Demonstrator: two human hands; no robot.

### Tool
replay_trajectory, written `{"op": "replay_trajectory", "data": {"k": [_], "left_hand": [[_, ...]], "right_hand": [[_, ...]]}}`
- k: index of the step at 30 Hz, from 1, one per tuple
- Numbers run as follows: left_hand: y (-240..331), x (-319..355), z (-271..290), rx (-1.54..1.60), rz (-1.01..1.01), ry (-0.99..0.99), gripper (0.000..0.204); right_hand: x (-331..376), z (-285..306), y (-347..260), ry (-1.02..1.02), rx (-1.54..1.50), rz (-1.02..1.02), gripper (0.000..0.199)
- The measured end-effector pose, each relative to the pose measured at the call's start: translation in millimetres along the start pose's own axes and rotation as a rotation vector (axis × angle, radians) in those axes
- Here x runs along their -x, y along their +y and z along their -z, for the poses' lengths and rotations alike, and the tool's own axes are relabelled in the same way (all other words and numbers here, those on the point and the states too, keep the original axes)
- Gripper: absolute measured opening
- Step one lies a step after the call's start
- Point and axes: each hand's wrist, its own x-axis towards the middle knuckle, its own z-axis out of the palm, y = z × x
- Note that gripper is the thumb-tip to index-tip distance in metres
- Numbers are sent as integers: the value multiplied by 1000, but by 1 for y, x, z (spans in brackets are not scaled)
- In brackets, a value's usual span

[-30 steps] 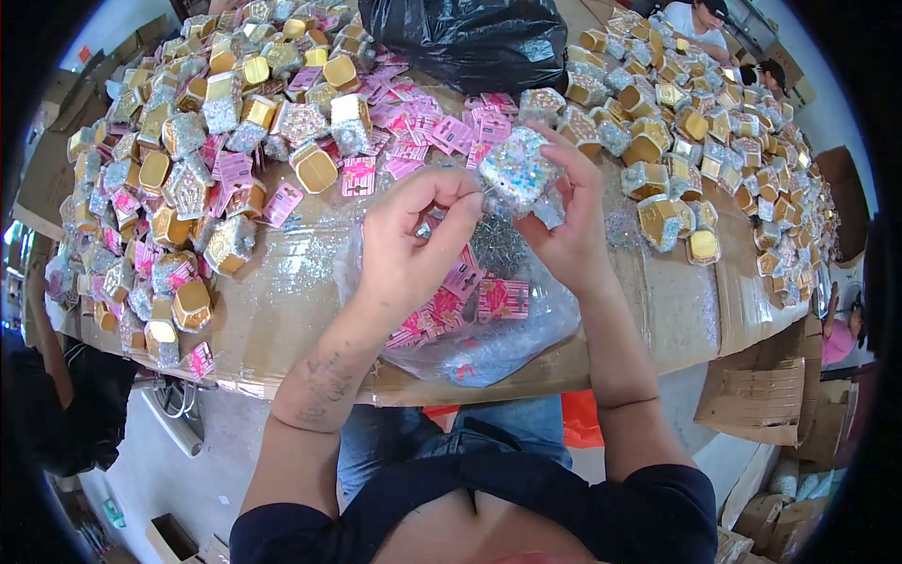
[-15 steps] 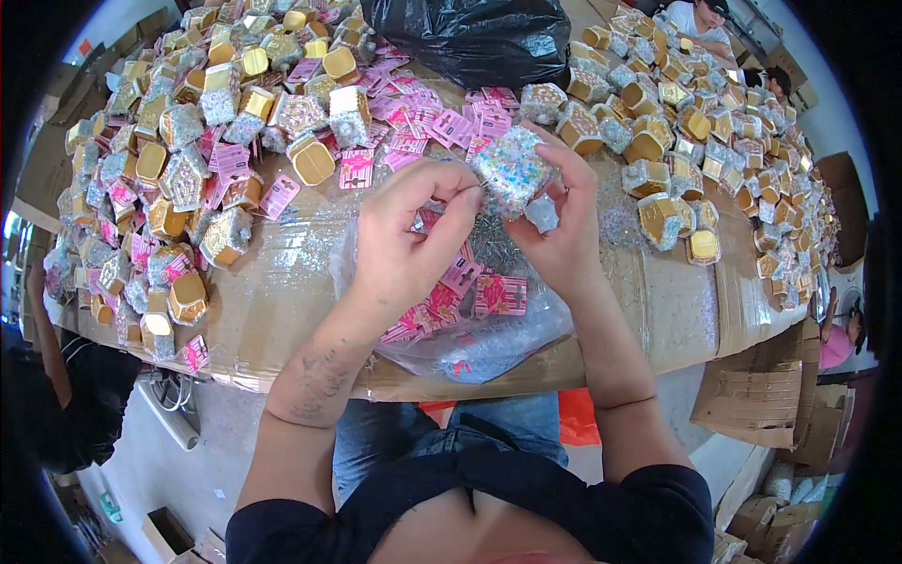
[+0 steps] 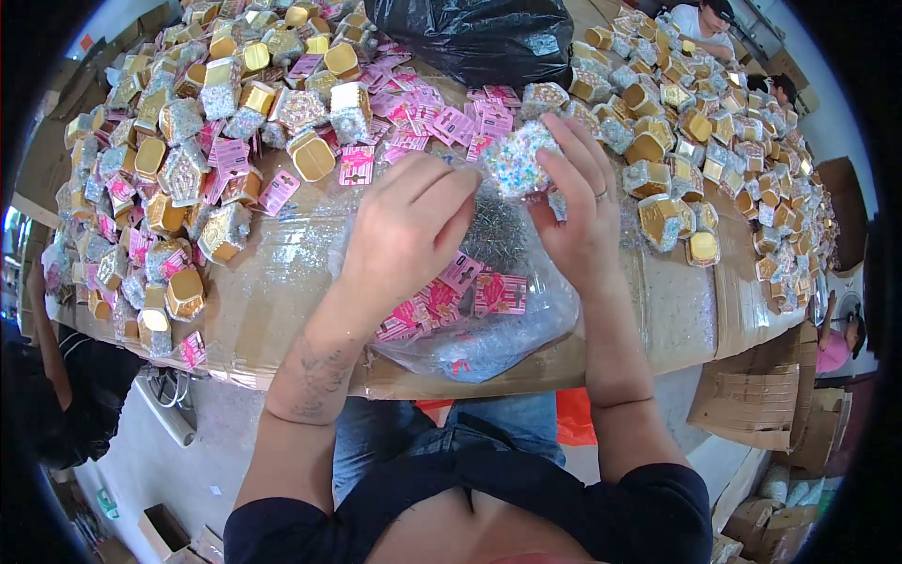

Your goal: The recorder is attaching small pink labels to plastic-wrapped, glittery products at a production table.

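Note:
My right hand (image 3: 581, 205) grips a small house-shaped ornament (image 3: 520, 162) covered in white, blue and multicoloured beads. Close by its left side, my left hand (image 3: 411, 218) has thumb and fingers pinched together; whatever is between them is too small or hidden to name. Below both hands lies a clear plastic bag (image 3: 536, 320), with pink cardboard tags (image 3: 500, 293) and silvery tinsel-like strands (image 3: 498, 226) on or in it.
Gold-and-glitter house ornaments are heaped at left (image 3: 183, 179) and right (image 3: 658, 179), with more pink tags (image 3: 456, 122) between. A black plastic bag (image 3: 470, 38) stands at the back. Cardboard (image 3: 291, 310) covers the table. Other people (image 3: 703, 28) are around it.
My right hand has turned the ornament and shifted slightly right, so its beaded face shows differently. The left hand has rolled over, its back now more in view, still pinching beside it.

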Motion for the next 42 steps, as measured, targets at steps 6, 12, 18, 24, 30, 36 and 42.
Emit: {"op": "replay_trajectory", "data": {"k": [6, 12, 18, 24, 30, 36, 42], "left_hand": [[2, -1, -3, -27, 6, -101, 19], [0, 3, -6, 19, 80, -160, 15], [2, 1, -6, 19, 115, -149, 15], [1, 1, -3, -36, 76, -197, 16], [-3, 5, -9, 83, 229, -168, 13], [-5, 7, -9, 567, 439, -114, 23], [-8, 1, -10, 321, 222, -25, 60]], "right_hand": [[2, 6, 11, -73, 192, 152, 39], [0, 8, 9, -112, 252, 199, 36], [1, 4, 13, -126, 108, 102, 42], [2, 4, 7, -143, 15, 45, 52], [-1, 10, 8, -188, 44, 22, 51], [3, 9, 12, -198, -165, 16, 55], [-1, 9, 0, -185, -54, 32, 60]]}}
